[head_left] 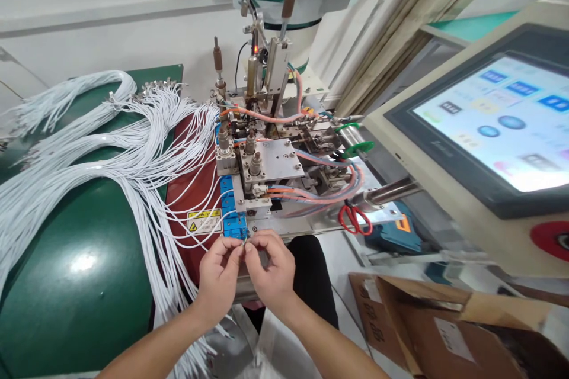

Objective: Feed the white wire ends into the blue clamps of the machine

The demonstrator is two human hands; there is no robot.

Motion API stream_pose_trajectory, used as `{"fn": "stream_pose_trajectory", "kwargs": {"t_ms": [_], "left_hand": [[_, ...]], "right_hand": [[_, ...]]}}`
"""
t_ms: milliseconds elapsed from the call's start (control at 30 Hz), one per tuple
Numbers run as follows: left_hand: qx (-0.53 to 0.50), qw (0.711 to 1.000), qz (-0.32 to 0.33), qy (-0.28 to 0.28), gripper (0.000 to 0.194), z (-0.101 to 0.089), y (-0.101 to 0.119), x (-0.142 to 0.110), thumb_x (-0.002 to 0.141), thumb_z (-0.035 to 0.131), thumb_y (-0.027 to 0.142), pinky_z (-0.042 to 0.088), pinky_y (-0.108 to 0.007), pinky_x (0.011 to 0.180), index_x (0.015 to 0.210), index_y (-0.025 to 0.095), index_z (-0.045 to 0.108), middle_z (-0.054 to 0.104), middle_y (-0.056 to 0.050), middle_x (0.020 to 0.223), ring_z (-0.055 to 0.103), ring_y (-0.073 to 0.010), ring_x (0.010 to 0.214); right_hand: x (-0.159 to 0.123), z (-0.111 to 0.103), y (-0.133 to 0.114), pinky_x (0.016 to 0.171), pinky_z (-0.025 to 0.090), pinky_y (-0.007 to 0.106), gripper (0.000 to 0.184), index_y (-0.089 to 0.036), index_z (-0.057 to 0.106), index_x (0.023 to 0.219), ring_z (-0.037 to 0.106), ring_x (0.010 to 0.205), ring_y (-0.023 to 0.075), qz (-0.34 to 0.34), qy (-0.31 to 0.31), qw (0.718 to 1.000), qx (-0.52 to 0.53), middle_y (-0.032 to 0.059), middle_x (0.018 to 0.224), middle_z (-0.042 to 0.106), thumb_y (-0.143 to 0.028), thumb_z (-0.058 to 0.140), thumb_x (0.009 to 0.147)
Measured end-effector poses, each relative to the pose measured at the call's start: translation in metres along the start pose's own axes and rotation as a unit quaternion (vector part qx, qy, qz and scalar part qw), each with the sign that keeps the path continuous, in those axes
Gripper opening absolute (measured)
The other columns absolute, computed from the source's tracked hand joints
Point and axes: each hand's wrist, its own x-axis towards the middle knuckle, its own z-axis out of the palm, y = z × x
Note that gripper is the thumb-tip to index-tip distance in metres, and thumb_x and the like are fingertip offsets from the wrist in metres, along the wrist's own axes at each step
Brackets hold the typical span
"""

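My left hand (220, 269) is closed in a pinch in front of the machine, at the end of a row of blue fixture blocks (234, 225). Fingertip to fingertip with it, my right hand (271, 260) pinches as well. Between them shows a tiny greenish wire end (245, 241), mostly covered by the fingers. Several white cables (195, 174) run from the big bundle on the left to the blue blocks. Metal tips (166, 86) show at the far ends of other cables.
A machine with a metal plate (278, 160) and hoses stands ahead. Right of it are a solder wire spool (354, 140), red-handled scissors (354, 219) and a touch screen (498, 118). A cardboard box (444, 325) stands lower right. Green matting (84, 260) covers the left table.
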Motion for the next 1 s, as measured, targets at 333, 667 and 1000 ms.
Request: {"fn": "stream_pose_trajectory", "kwargs": {"t_ms": [333, 667, 1000], "left_hand": [[0.125, 0.976, -0.012, -0.176, 0.013, -0.022, 0.014, 0.012, 0.078, 0.052, 0.023, 0.041, -0.020, 0.057, 0.075, 0.015, 0.063, 0.059, 0.000, 0.066, 0.051, -0.0102, 0.060], [0.137, 0.985, 0.014, -0.106, 0.011, -0.014, 0.008, 0.008, 0.078, 0.050, 0.023, 0.036, -0.018, 0.050, 0.073, 0.015, 0.056, 0.052, 0.003, 0.060, 0.044, -0.0082, 0.053], [0.085, 0.992, -0.019, -0.091, 0.011, -0.013, 0.000, 0.006, 0.079, 0.052, 0.025, 0.034, -0.018, 0.047, 0.074, 0.016, 0.054, 0.045, 0.006, 0.054, 0.039, -0.0068, 0.047]], "right_hand": [[0.037, -0.039, -0.009, 0.051, 0.038, 0.021, 0.010, -0.018, 0.052, 0.064, 0.047, 0.056, 0.0104, -0.054, -0.300, 0.947, -0.107, -0.0015, 0.062, 0.049, -0.010, 0.051, 0.070], [0.010, -0.020, 0.001, 0.055, 0.038, 0.023, 0.017, -0.018, 0.050, 0.058, 0.047, 0.059, 0.0117, 0.059, -0.121, 0.991, 0.013, -0.0007, 0.062, 0.049, -0.016, 0.051, 0.074], [0.009, -0.018, 0.009, 0.060, 0.045, 0.025, 0.007, -0.017, 0.061, 0.070, 0.054, 0.064, 0.0130, 0.180, -0.103, 0.970, 0.127, 0.0012, 0.070, 0.057, -0.024, 0.058, 0.071]]}}
